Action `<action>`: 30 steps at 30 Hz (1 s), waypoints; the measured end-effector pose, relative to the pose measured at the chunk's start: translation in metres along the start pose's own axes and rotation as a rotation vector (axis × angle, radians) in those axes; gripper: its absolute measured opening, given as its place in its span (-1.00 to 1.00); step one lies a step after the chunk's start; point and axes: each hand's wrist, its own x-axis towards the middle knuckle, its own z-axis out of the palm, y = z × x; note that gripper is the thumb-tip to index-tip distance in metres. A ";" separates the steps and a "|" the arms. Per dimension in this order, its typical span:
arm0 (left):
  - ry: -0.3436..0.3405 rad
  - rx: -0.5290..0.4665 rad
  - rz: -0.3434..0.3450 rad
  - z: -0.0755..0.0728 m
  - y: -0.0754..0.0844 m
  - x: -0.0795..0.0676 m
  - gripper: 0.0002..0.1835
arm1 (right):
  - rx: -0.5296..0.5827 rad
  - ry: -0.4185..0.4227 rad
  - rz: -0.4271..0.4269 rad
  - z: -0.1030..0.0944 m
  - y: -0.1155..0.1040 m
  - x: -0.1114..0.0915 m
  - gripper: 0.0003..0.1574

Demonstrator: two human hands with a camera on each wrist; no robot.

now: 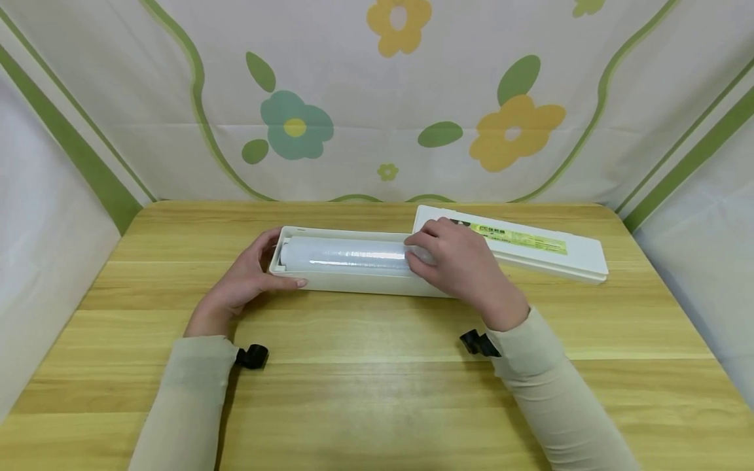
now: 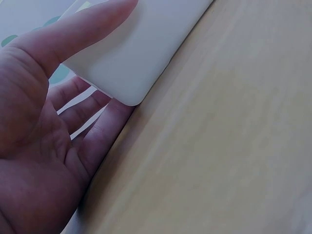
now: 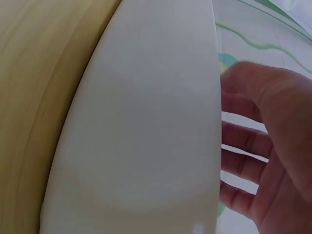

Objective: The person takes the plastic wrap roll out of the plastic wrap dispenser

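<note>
A long white cling film box (image 1: 353, 282) lies lengthwise on the table without a cover. Inside it sits a shiny roll of cling film (image 1: 347, 254). My left hand (image 1: 244, 278) grips the box's left end, its thumb along the front wall and its fingers round the end. Over the right part of the box, my right hand (image 1: 465, 261) bends its fingers and thumb about the roll, reaching in over the front wall. That wall (image 3: 141, 117) fills much of the right wrist view and hides the fingertips. The box's right end is behind my right hand.
A white lid (image 1: 577, 261) with a yellow-green label (image 1: 530, 240) lies slantwise behind and right of the box. The wooden table (image 1: 365, 392) ends at a flower-printed curtain (image 1: 353, 176). A black wrist camera mount (image 1: 253, 356) sticks out from the left sleeve, another (image 1: 480, 343) from the right.
</note>
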 end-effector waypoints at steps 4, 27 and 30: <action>-0.002 0.004 -0.002 0.000 0.000 0.000 0.20 | 0.017 -0.043 0.037 0.001 -0.004 0.002 -0.75; -0.002 -0.003 -0.009 0.000 0.002 0.001 0.19 | 0.098 -0.471 0.351 -0.010 -0.020 0.024 -0.01; -0.001 -0.003 -0.011 0.000 0.002 0.000 0.20 | 0.071 -0.487 0.352 -0.007 -0.020 0.025 -0.02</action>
